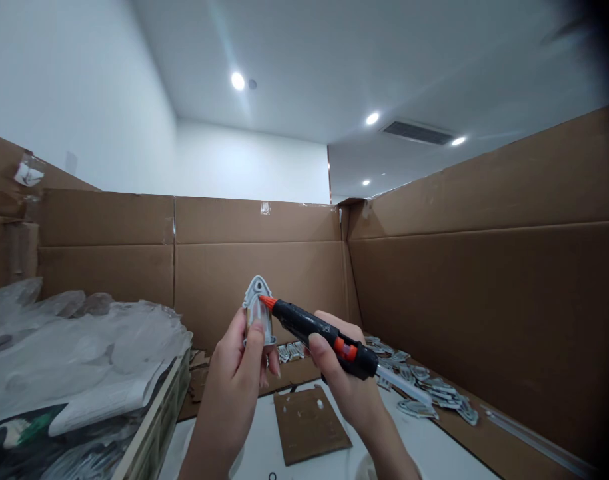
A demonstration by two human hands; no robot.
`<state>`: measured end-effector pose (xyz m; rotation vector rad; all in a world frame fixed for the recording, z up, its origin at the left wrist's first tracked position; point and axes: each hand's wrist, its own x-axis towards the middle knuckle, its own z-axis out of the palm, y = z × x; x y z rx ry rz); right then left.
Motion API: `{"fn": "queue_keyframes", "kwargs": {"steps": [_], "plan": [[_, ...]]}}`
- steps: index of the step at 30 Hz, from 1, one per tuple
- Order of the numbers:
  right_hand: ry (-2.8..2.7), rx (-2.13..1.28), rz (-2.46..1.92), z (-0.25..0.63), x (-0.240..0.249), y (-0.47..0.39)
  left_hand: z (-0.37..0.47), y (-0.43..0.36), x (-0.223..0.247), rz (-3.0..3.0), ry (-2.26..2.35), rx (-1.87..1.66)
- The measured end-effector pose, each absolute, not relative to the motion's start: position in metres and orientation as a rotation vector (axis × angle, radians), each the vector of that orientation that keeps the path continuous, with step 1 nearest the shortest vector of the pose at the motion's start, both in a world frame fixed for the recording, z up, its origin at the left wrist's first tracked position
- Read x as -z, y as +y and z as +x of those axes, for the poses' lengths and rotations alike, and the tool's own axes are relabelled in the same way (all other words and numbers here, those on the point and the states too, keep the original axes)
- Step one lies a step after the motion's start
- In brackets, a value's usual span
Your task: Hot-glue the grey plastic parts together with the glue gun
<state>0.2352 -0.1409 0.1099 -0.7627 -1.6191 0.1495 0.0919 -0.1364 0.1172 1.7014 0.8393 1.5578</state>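
Your left hand [244, 363] is closed around a small grey plastic piece [259, 310], thumb pressed up its front, holding it upright; your right hand [345, 380] is wrapped tight round a black glue gun [324, 331], its orange tip touching the piece; below both hands lies a cardboard scrap [309, 423]; beyond your right hand, a scatter of similar pieces [424, 390].

Small grey pointed plastic piece [258, 312] meeting a black glue gun with an orange nozzle [320, 331].

The piece stands upright, point uppermost; the gun slants down to its right, its orange tip touching the piece's upper right edge.
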Motion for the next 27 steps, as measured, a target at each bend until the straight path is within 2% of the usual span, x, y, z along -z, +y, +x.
{"fn": "queue_keyframes", "kwargs": {"steps": [21,27], "plan": [[-1.518,-0.139,-0.753,0.2366,-0.1036,-0.1380,0.0986,-0.1393,-0.1162,1.731,0.901,-1.595],[-1.356,0.026,-0.917,0.2400,-0.1094,-0.1377,0.0918,-0.1333,-0.1151,1.669,0.988,-1.913]]}}
